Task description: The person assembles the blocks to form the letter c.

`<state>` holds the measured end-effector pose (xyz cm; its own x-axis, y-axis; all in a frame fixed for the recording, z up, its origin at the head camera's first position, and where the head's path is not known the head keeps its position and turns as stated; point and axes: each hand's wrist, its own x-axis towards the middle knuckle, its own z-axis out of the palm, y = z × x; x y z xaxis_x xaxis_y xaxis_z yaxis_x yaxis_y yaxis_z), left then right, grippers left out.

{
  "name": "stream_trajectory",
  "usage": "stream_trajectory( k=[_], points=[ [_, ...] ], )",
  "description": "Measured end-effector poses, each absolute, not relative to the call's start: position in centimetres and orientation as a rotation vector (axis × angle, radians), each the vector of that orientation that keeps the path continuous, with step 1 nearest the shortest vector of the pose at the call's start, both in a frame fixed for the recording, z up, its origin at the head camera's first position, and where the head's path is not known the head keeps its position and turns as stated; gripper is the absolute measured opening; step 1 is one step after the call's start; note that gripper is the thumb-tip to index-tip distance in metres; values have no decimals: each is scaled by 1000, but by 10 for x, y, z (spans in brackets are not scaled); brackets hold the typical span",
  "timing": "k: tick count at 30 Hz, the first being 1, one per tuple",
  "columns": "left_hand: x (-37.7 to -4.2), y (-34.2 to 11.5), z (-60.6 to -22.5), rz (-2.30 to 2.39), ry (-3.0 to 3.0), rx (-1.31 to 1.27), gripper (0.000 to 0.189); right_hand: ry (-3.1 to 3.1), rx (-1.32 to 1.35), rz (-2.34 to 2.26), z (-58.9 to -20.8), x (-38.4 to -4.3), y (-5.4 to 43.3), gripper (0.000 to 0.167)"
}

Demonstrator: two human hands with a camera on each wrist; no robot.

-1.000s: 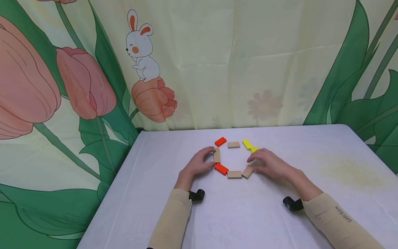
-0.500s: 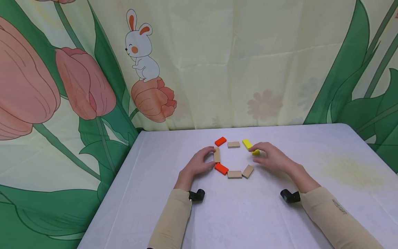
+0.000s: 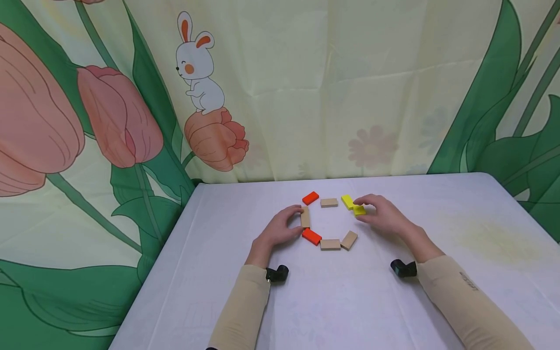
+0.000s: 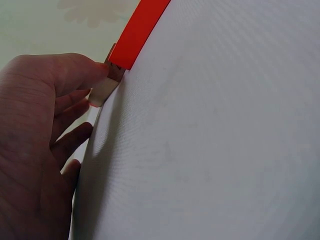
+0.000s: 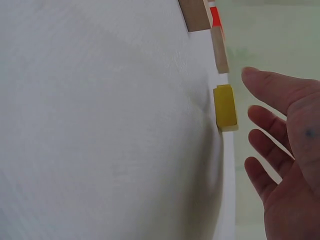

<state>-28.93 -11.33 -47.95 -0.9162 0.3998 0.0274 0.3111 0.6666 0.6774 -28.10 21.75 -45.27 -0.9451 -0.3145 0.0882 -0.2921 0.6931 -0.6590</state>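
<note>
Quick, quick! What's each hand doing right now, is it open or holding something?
Left hand: closed, holding a tan block.
Right hand: open, close to a yellow block but not gripping it.

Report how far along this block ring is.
Looks done: near red block and near wooden block lie close together. In hand: left hand holds the left wooden block; right hand is at the nearer yellow block. Remaining, apparently: the gap between that and the corner wooden block.
</note>
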Motion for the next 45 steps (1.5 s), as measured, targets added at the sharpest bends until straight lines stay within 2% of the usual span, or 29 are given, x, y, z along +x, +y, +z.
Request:
stream_trajectory(
  k=[15,45],
  points=[
    [-290,-113,-480,1086,2748,569,50,2816,-475,-1093,-462,-295,228,38],
    [-290,-114,-481,1089,2754,612,52,2790,-419,-1110,-467,-295,232,31]
  ],
)
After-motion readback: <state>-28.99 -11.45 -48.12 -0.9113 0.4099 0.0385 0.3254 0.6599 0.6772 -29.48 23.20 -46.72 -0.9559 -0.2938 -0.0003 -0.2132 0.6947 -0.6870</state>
